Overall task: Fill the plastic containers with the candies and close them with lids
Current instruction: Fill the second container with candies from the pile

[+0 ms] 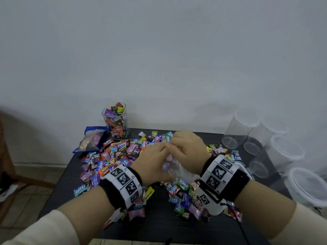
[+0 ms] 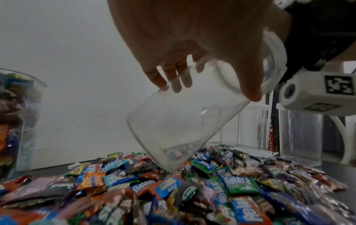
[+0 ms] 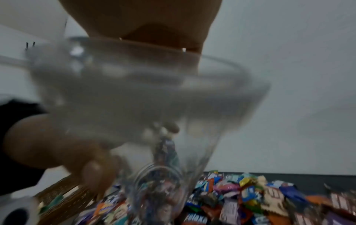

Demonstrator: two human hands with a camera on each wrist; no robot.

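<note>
Blurred clear container (image 3: 146, 94) tilted over candies (image 3: 250, 197).

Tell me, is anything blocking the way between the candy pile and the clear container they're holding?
Nothing visible does. The right hand holds the clear container tilted, its bottom corner resting on the candies. It looks almost empty. The left hand is beside it, and loose candies lie all around.

"Relaxa" is showing on many small bright foil candy wrappers (image 2: 238, 183); "Fruit Plus" is showing on a dark wrapper (image 1: 96, 155).
</note>
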